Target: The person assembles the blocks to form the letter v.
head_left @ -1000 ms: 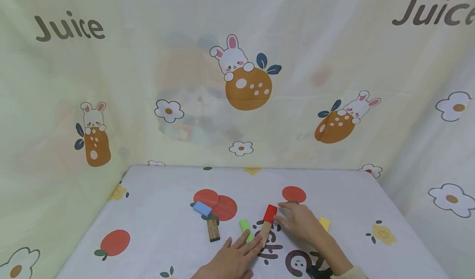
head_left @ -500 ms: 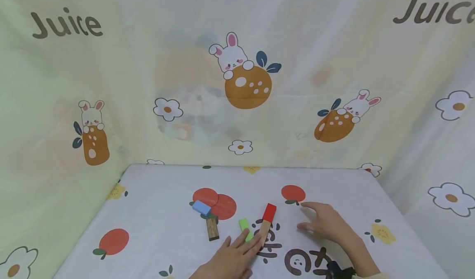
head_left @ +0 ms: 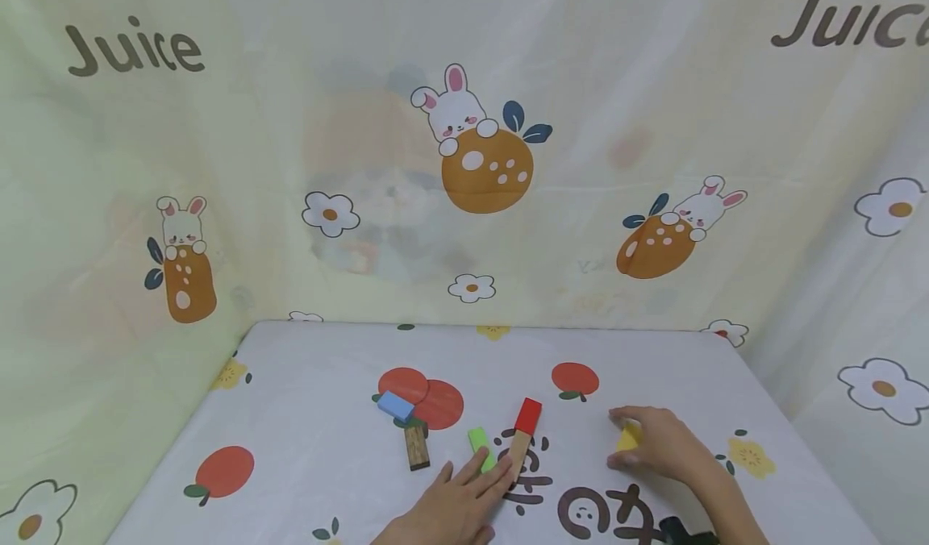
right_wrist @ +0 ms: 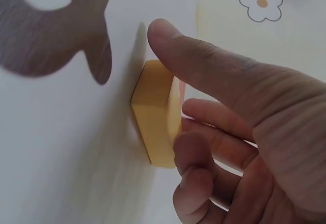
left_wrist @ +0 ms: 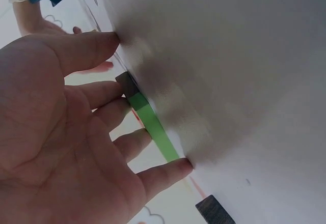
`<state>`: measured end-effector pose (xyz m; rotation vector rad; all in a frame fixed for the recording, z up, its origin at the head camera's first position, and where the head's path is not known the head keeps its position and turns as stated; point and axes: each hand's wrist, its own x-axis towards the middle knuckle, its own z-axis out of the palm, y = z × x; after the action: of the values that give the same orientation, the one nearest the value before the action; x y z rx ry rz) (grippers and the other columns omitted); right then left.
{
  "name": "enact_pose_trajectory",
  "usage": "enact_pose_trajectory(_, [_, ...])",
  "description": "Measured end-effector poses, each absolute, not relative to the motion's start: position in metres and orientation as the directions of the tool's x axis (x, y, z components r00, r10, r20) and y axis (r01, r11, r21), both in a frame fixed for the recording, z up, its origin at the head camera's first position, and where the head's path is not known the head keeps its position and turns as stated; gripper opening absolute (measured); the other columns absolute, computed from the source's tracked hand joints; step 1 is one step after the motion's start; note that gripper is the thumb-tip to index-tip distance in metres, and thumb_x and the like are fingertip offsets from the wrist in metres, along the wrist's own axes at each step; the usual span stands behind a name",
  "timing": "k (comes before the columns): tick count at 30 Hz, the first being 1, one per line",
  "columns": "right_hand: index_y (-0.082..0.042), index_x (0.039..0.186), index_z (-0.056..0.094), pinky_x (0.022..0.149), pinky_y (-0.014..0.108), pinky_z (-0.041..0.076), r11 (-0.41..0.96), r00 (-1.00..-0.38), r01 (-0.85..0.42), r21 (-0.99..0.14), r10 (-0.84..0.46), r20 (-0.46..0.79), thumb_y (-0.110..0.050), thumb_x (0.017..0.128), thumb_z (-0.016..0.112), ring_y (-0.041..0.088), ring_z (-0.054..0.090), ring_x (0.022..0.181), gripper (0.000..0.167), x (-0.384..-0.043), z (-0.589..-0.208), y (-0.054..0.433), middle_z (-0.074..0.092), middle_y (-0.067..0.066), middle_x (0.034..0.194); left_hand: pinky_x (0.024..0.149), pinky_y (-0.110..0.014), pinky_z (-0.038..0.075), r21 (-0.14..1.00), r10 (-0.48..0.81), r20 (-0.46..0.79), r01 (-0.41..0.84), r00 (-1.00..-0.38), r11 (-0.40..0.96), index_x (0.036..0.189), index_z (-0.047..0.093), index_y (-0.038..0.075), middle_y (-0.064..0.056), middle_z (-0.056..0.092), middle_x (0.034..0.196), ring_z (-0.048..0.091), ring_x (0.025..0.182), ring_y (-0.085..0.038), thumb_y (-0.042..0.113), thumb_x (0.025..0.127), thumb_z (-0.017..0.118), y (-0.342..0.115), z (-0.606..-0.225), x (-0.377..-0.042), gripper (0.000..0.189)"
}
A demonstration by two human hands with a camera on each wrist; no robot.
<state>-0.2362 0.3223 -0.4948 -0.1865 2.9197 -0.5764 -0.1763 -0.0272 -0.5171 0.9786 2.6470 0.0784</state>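
Pale backdrop, printed with rabbits and flowers, encloses a white patterned tabletop. Left hand rests fingertips down, its fingers nearly straight and spread, gripping nothing; they overlie the near ends of the green block and light wooden block. Right hand arches about the yellow block, toward the tabletop's right side, thumb and fingers well parted; contact cannot be told, and no firm hold shows. The step in hand appears to be reaching for this block; the next move would call for closing thumb and fingers upon its sides. Red block meets the light wooden block's far end; dark wooden block and blue block lie farther left.
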Motion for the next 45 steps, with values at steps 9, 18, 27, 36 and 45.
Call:
enact_pose_trajectory(9, [-0.014, 0.134, 0.073, 0.107, 0.07, 0.047, 0.923, -0.983, -0.068, -0.379, -0.128, -0.135, -0.044, 0.071, 0.097, 0.04, 0.064, 0.118, 0.073, -0.231, -0.498, 0.331, 0.072, 0.019, 0.134, 0.119, -0.059, 0.046, 0.151, 0.643, -0.26, 0.627, -0.721, 0.764, 0.169, 0.024, 0.037, 0.021, 0.024, 0.176, 0.026, 0.165, -0.017, 0.046, 0.103, 0.064, -0.027, -0.516, -0.177, 0.078])
enact_pose_trajectory(18, [-0.012, 0.136, 0.072, 0.109, 0.072, 0.045, 0.929, -0.984, -0.05, -0.367, -0.108, -0.14, -0.047, 0.07, 0.096, 0.054, 0.056, 0.134, 0.079, -0.229, -0.5, 0.338, 0.068, 0.024, 0.141, 0.119, -0.058, 0.047, 0.143, 0.635, -0.263, 0.622, -0.726, 0.77, 0.168, 0.026, 0.037, 0.022, 0.025, 0.175, 0.027, 0.164, -0.016, 0.046, 0.103, 0.065, -0.026, -0.515, -0.177, 0.077])
enact_pose_trajectory(27, [-0.013, 0.136, 0.073, 0.107, 0.075, 0.044, 0.928, -0.983, -0.011, -0.371, -0.079, -0.167, -0.05, 0.072, 0.094, 0.057, 0.054, 0.134, 0.077, -0.227, -0.5, 0.337, 0.067, 0.025, 0.141, 0.119, -0.058, 0.047, 0.159, 0.635, -0.276, 0.617, -0.722, 0.771, 0.169, 0.025, 0.037, 0.022, 0.025, 0.175, 0.027, 0.164, -0.016, 0.046, 0.103, 0.064, -0.026, -0.513, -0.175, 0.076])
enact_pose_trajectory(36, [-0.014, 0.135, 0.073, 0.107, 0.075, 0.045, 0.921, -0.987, -0.026, -0.388, -0.086, -0.138, -0.052, 0.072, 0.094, 0.055, 0.056, 0.133, 0.076, -0.224, -0.502, 0.337, 0.068, 0.024, 0.14, 0.119, -0.058, 0.047, 0.152, 0.634, -0.276, 0.619, -0.722, 0.771, 0.169, 0.023, 0.038, 0.022, 0.023, 0.176, 0.026, 0.165, -0.017, 0.047, 0.104, 0.063, -0.027, -0.515, -0.176, 0.077])
enact_pose_trajectory(45, [-0.013, 0.135, 0.073, 0.104, 0.069, 0.051, 0.92, -0.997, -0.028, -0.391, -0.055, -0.058, -0.05, 0.074, 0.093, 0.043, 0.065, 0.117, 0.074, -0.229, -0.512, 0.332, 0.07, 0.024, 0.138, 0.119, -0.058, 0.047, 0.157, 0.636, -0.268, 0.619, -0.723, 0.77, 0.169, 0.023, 0.038, 0.021, 0.024, 0.176, 0.026, 0.165, -0.016, 0.047, 0.104, 0.064, -0.027, -0.516, -0.175, 0.077])
